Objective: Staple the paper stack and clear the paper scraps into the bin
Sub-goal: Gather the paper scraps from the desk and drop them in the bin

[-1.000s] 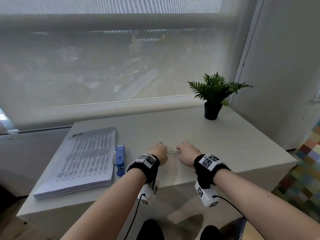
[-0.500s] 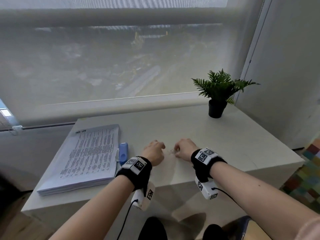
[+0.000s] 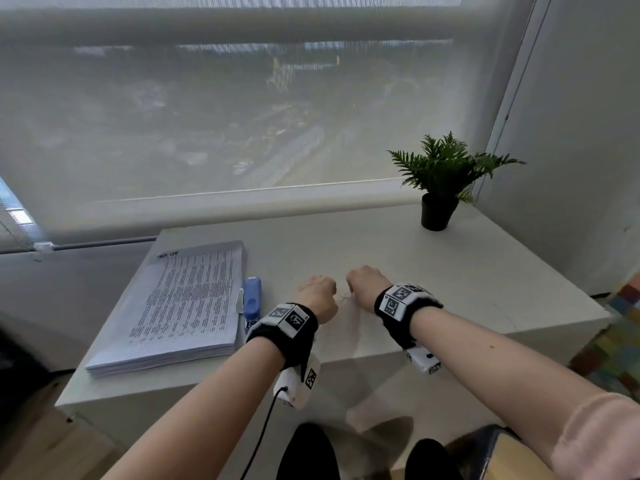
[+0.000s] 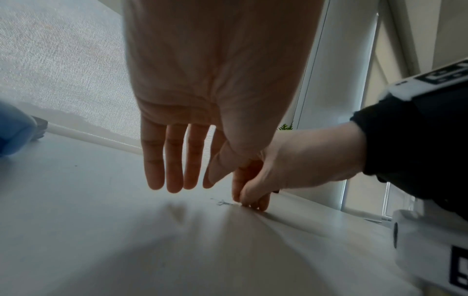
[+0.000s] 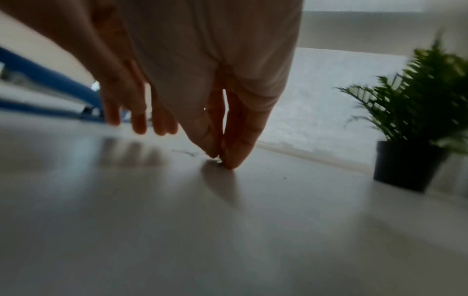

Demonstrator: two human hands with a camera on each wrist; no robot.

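Observation:
A thick stack of printed paper (image 3: pixel 187 303) lies at the table's left, with a blue stapler (image 3: pixel 252 299) beside its right edge. Tiny paper scraps (image 3: pixel 343 298) lie on the table (image 3: pixel 467 271) between my hands. My left hand (image 4: pixel 185 187) hovers just above the surface with straight fingers and holds nothing. Thumb and forefinger of my right hand (image 5: pixel 220 160) pinch a small scrap against the tabletop. More scraps (image 5: pixel 186 153) lie just to its left. No bin is in view.
A small potted fern (image 3: pixel 438 188) stands at the table's far right corner by the wall. A window with a roller blind (image 3: pixel 242 116) runs behind the table. My knees show below the table's front edge.
Both hands stay on either side of the scraps and have drawn slightly closer together. The head view has shifted a little.

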